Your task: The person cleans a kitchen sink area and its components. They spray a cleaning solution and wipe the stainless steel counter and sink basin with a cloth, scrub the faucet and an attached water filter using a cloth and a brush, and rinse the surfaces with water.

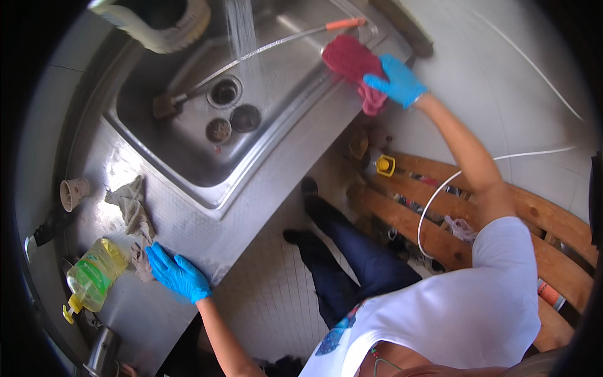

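Note:
My right hand (398, 82), in a blue glove, holds a bunched red cloth (351, 59) at the right rim of the steel sink (278, 136). My left hand (179, 275), also gloved in blue, lies flat on the steel counter with its fingertips against a grey-brown rag (134, 207). Left of it, a dish soap pump bottle (96, 275) lies tilted. Water (242, 28) runs into the sink, where a long-handled brush (165, 106) rests across the basin. Beside the drain (225, 91) are a dark round strainer (245, 118) and a round cup holding debris (218, 130).
A paper cup (74, 193) and a dark-handled knife (44, 235) are at the counter's left edge. A metal vessel (103, 351) stands lower down. A slatted wooden bench (438, 212) is at the right, with a white hose (421, 226) across it and a yellow-capped container (385, 165) nearby.

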Tool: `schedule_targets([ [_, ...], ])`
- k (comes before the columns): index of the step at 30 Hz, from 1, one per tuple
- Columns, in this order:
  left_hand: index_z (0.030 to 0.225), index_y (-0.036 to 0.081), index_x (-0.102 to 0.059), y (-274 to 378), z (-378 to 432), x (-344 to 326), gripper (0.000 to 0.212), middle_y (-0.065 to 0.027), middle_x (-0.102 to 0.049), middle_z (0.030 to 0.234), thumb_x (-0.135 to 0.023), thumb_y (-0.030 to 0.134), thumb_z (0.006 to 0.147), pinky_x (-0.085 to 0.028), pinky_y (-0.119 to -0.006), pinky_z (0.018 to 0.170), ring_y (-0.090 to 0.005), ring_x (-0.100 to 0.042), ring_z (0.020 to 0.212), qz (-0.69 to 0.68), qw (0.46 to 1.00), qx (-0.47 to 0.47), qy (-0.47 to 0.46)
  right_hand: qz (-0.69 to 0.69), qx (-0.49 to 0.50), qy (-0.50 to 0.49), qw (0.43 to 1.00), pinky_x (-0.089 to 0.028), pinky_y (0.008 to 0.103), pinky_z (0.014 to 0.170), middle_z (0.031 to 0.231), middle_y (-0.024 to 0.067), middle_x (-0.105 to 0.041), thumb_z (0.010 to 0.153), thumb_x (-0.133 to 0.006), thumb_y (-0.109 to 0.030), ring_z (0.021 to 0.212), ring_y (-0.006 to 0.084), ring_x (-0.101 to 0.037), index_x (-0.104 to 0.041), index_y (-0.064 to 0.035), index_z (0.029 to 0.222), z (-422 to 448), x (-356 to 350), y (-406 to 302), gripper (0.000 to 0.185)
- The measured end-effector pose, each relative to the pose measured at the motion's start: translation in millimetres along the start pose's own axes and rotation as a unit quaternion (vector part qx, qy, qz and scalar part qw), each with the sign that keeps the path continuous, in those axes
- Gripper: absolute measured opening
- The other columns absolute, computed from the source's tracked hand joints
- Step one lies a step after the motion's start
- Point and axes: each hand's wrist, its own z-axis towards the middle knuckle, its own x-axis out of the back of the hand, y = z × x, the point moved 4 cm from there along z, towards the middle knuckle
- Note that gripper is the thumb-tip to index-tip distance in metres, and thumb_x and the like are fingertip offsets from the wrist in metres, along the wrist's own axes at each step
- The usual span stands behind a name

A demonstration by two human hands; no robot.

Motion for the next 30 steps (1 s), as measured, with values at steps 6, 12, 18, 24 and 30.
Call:
schedule_targets([
  [6,0.140,0.005,-0.037,-8.2,-0.1,0.7,0.058,-0.0153,-0.035,0.145,-0.029,0.043,0.097,-0.019,-0.044,0.109,-0.0316,-0.032,0.133,0.017,1.000,0.000,0.019,0.109,-0.094,0.024,0.989,-0.042,0.0383,0.092,0.117,0.0176,-0.055,0.087,-0.054,-0.052,0.107,0.0325,-0.055,-0.050,-0.0057,0.124,49.0,-0.5,6.5,0.060],
  [12,0.139,0.001,-0.036,0.9,3.6,2.6,0.060,-0.0167,-0.035,0.144,-0.031,0.043,0.097,-0.020,-0.044,0.109,-0.0327,-0.032,0.133,0.009,0.999,-0.023,0.022,0.168,-0.061,-0.029,0.983,-0.040,0.0326,0.097,0.116,0.0141,-0.054,0.087,-0.057,-0.039,0.111,0.0242,-0.050,-0.050,-0.0086,0.125,38.7,15.3,67.1,0.049],
  [18,0.139,0.000,-0.036,7.3,2.4,-0.1,0.062,-0.0174,-0.038,0.142,-0.030,0.045,0.097,-0.020,-0.045,0.109,-0.0334,-0.032,0.132,-0.012,0.999,-0.034,0.025,0.152,-0.172,0.206,0.951,-0.046,0.0369,0.085,0.118,0.0134,-0.054,0.083,-0.062,-0.032,0.101,0.0222,-0.054,-0.049,-0.0090,0.125,13.4,34.3,73.8,0.049],
  [24,0.139,-0.001,-0.035,3.3,-0.5,-4.2,0.063,-0.0164,-0.035,0.145,-0.030,0.046,0.097,-0.020,-0.044,0.109,-0.0326,-0.031,0.133,0.011,0.999,-0.030,0.021,0.071,0.110,0.122,0.984,-0.043,0.0389,0.093,0.114,0.0071,-0.056,0.086,-0.060,-0.033,0.107,0.0253,-0.053,-0.059,-0.0131,0.113,17.1,2.8,3.9,0.034],
  [30,0.139,0.000,-0.035,1.6,3.1,-0.2,0.064,-0.0158,-0.035,0.145,-0.030,0.048,0.096,-0.019,-0.044,0.109,-0.0321,-0.030,0.134,0.007,0.999,-0.019,0.028,-0.012,0.011,0.268,0.963,-0.047,0.0392,0.085,0.103,0.0098,-0.059,0.082,-0.063,-0.025,0.097,0.0282,-0.058,-0.062,-0.0114,0.104,12.4,36.8,51.6,0.027],
])
